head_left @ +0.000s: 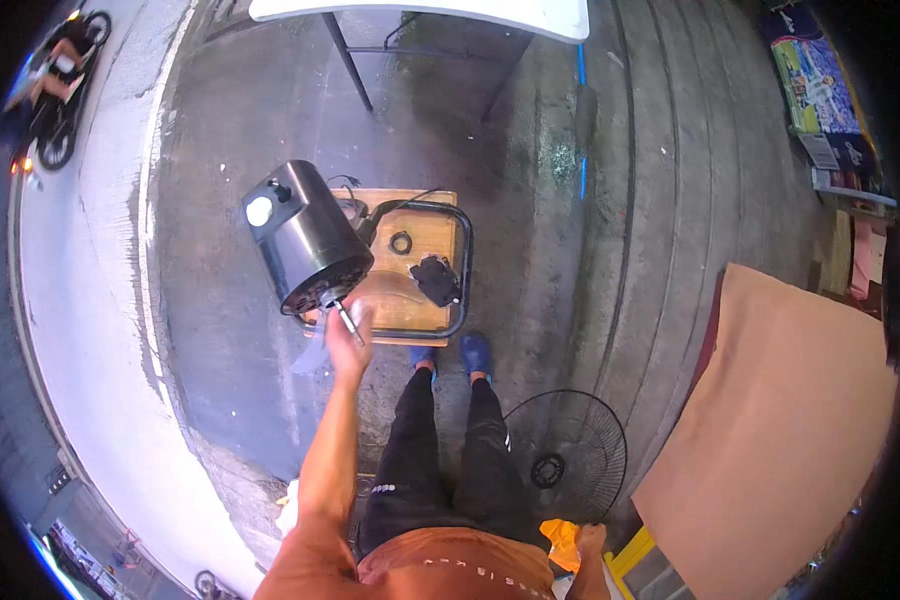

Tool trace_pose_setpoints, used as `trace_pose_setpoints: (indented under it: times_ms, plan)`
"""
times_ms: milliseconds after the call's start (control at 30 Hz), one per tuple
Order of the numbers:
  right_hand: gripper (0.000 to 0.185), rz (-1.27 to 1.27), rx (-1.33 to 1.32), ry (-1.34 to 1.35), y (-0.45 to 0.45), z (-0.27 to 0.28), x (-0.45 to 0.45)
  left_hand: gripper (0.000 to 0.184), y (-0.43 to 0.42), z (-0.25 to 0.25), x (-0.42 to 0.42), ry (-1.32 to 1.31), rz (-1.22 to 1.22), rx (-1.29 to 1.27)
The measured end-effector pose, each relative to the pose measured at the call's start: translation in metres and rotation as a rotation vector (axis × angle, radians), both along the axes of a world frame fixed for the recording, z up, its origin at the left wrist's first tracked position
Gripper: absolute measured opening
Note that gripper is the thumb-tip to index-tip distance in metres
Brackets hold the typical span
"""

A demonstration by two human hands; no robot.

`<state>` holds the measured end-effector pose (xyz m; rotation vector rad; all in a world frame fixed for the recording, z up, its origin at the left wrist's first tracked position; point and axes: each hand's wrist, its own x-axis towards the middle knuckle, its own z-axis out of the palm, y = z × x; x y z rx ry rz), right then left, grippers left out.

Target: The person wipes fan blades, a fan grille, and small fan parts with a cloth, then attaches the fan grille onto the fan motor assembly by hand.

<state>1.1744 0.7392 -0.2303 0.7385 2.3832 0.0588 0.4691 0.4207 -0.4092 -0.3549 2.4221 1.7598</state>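
Note:
A black fan motor housing (315, 240) with a bare metal shaft (348, 322) leans on its stand, the shaft end pointing toward me. My left hand (346, 345) is at the shaft, its fingers smeared by motion, so their grip is unclear. Beside that hand shows a faint, bluish see-through blur. Low at the right, my right hand (591, 541) is closed, with a crumpled orange cloth or bag (561, 543) at its fingers. On the wooden board (430, 235) under the stand lie a black ring (401, 243) and a crumpled black piece (436, 281).
A black tubular frame (467, 250) rings the board. A round wire fan guard (580, 450) lies right of my legs. A large brown cardboard sheet (770, 430) stands at the right. Ahead is a white table (450, 12). A motorbike (62, 115) is on the road at left.

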Motion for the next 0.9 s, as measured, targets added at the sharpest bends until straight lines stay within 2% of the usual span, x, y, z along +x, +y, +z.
trace_pose_setpoints:
  times_ms: [33, 67, 100, 133, 167, 200, 233, 267, 300, 367, 467, 533, 567, 667, 700, 767, 900]
  plan:
    - [0.023, 0.033, -0.056, 0.011, 0.003, 0.002, -0.005, 0.036, -0.043, 0.030, 0.005, -0.125, -0.054, -0.281]
    - [0.025, -0.109, -0.030, 0.025, 0.004, 0.002, -0.020, 0.042, -0.087, 0.077, 0.000, -0.593, 0.152, -0.039]
    - [0.027, -0.254, -0.003, 0.037, 0.001, 0.001, -0.041, 0.045, -0.152, 0.095, 0.015, -0.376, 0.384, 0.793]
    - [0.030, -0.397, 0.023, 0.046, -0.002, 0.005, -0.053, 0.045, -0.222, 0.102, 0.020, -0.290, 0.803, 0.826]
    - [0.028, -0.287, -0.008, -0.038, 0.001, 0.009, -0.054, 0.040, -0.341, 0.074, 0.061, -0.220, 0.797, 1.022]
    - [0.027, -0.177, -0.040, -0.117, 0.012, 0.002, -0.047, 0.039, -0.415, 0.067, 0.093, -0.262, 0.862, 0.811]
    - [0.027, -0.073, -0.069, -0.187, 0.023, -0.016, -0.046, 0.038, -0.477, 0.054, 0.114, -0.470, 0.883, 0.533]
    - [0.033, -0.480, -0.126, 0.036, 0.037, -0.052, 0.007, 0.038, -0.491, 0.074, 0.106, -0.673, 0.880, 0.248]
    - [0.034, -0.512, -0.115, -0.013, 0.050, -0.052, -0.001, 0.040, -0.493, 0.098, 0.104, -0.869, 0.871, -0.046]
    - [0.037, -0.590, -0.098, -0.122, 0.063, -0.058, -0.018, 0.032, -0.463, 0.108, 0.079, -0.805, 0.573, 0.362]
    - [0.020, 0.242, 0.165, -0.001, 0.068, -0.043, -0.066, 0.027, -0.385, 0.085, 0.057, -0.723, 0.606, -0.223]
    - [0.022, -0.341, 0.269, 0.185, 0.068, -0.050, -0.081, 0.025, -0.361, 0.043, 0.057, -0.507, 0.222, -0.440]
    - [0.024, -0.637, 0.321, 0.275, 0.067, -0.049, -0.082, 0.025, -0.336, 0.041, 0.046, -0.535, 0.243, -0.306]
    - [0.037, -0.553, 0.080, -0.092, 0.088, -0.031, -0.072, 0.026, -0.270, 0.023, 0.022, -0.511, 0.410, -0.019]
    - [0.037, -0.630, 0.114, -0.056, 0.081, -0.016, -0.093, 0.026, -0.258, 0.018, 0.021, -0.483, 0.479, 0.054]
    - [0.038, -0.788, 0.183, 0.024, 0.063, 0.023, -0.151, 0.031, -0.232, 0.027, 0.019, -0.522, 0.487, 0.040]
    - [0.037, -0.693, 0.195, 0.071, 0.070, 0.032, -0.155, 0.038, -0.213, 0.044, 0.012, -0.447, 0.684, 0.059]
